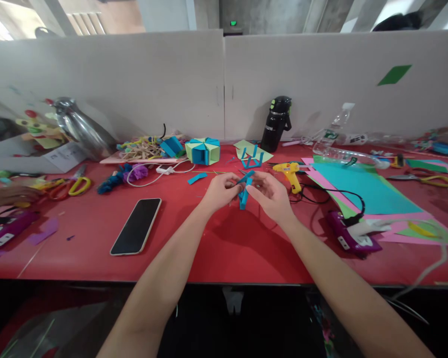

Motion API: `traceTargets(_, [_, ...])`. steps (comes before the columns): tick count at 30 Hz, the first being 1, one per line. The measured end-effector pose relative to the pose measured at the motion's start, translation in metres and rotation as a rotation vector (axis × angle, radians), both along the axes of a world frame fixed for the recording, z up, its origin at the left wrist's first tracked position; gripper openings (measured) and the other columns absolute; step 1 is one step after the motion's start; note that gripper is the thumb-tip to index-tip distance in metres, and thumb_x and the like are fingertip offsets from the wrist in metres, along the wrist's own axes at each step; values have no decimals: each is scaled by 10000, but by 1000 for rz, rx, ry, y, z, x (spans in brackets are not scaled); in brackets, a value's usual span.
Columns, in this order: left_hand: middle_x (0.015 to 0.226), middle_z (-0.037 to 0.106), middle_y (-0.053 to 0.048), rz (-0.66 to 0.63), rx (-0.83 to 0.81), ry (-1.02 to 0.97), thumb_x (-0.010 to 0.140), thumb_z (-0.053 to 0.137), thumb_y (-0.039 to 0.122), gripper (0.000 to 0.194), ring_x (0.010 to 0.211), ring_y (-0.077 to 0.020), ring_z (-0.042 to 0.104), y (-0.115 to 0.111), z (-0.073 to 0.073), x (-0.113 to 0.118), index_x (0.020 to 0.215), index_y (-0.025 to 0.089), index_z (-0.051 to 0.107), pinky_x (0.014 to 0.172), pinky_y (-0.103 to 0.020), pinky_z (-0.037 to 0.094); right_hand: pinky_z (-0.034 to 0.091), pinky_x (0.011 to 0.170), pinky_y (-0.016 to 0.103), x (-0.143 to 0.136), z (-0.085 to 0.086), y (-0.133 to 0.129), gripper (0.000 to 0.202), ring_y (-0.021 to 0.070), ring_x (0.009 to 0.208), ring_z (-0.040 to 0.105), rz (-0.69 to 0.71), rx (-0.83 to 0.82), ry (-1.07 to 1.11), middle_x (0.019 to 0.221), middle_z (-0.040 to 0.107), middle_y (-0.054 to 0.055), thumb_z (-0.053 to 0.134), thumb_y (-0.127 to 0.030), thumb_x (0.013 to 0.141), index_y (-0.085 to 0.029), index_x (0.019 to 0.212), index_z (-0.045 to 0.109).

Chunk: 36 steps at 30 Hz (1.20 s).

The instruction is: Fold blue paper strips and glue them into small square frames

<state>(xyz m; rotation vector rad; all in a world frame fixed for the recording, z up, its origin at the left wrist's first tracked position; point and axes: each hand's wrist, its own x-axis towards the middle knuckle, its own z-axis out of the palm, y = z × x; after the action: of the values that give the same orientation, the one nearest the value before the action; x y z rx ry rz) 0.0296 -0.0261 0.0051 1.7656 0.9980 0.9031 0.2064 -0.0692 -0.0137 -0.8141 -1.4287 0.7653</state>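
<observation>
Above the red table, a folded blue paper strip piece (pixel 243 200) is held between my two hands. My left hand (pixel 221 192) pinches its upper left part with closed fingers. Thumb and fingers of my right hand (pixel 272 196) grip it from the other side. Just behind the hands, a small frame of blue paper strips (pixel 252 160) stands by pale green paper (pixel 260 151). A loose blue strip (pixel 197 178) lies left of my left hand. To the right of my right hand rests a yellow glue gun (pixel 289 175) with a black cord.
A phone (pixel 136 226) lies at front left, a purple power strip (pixel 353 233) at front right. Coloured paper sheets (pixel 362 186) spread on the right. A black bottle (pixel 276 124) and a blue-green paper model (pixel 203 151) stand behind. Another person's hand (pixel 13 195) is at far left.
</observation>
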Motion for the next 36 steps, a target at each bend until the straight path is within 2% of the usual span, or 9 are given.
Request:
traceTargets(4, [588,586,18,15,191,97,857,617,348,193,517,-106,508,3,-2,-3,795,171,662,497,-224,358,577,885,373,2,3,-1,388,191,986,675,2,-37,12,1108,692,61,775,-416,842,-263,1178,654])
traceTargets(7, [606,559,13,15,367,191,864,606,322,246,569,-111,471,5,-1,-6,673,173,647,546,-245,342,579,862,373,4,5,-1,391,190,939,683,5,-87,15,1023,711,53,771,-441,839,-254,1167,669])
traceTargets(10, [674,595,-6,17,463,255,855,618,265,201,628,-127,503,5,1,-9,682,179,675,594,-253,369,586,848,386,6,6,0,407,195,897,693,38,-148,19,942,730,44,788,-459,813,-240,1141,684])
traceTargets(12, [774,664,-20,5,457,237,835,612,190,117,687,-137,562,5,1,-9,812,188,726,637,-247,410,590,845,390,7,6,1,405,194,882,697,32,-163,25,933,737,43,803,-459,796,-232,1113,693])
traceTargets(14, [860,714,-26,-23,421,187,839,595,151,200,728,-138,604,4,0,-8,970,197,739,673,-243,441,592,842,389,7,5,2,396,192,881,697,12,-155,33,949,742,46,806,-452,792,-228,1100,697])
traceTargets(16, [879,728,-28,-49,396,147,867,590,170,219,739,-138,619,2,-1,-7,1036,195,728,690,-243,455,590,838,383,7,4,3,390,192,895,696,5,-145,38,981,742,53,797,-443,804,-228,1112,696])
traceTargets(22, [811,703,-20,-98,402,175,928,550,254,184,740,-143,606,-2,0,-2,879,185,713,698,-250,446,579,816,358,7,1,6,339,185,905,684,-25,-139,65,978,722,44,784,-430,818,-234,1071,673])
traceTargets(30, [908,737,-39,-122,336,68,879,524,149,223,829,-156,663,-4,0,-1,991,182,714,759,-264,495,564,799,355,7,1,6,349,171,837,650,-27,-155,66,922,696,25,827,-449,758,-236,975,656])
traceTargets(36, [935,732,-51,-165,234,-41,903,572,228,190,847,-161,680,-2,-4,3,1009,179,722,779,-276,532,558,783,340,9,3,7,336,164,830,634,-37,-139,86,911,684,17,836,-431,748,-239,959,656])
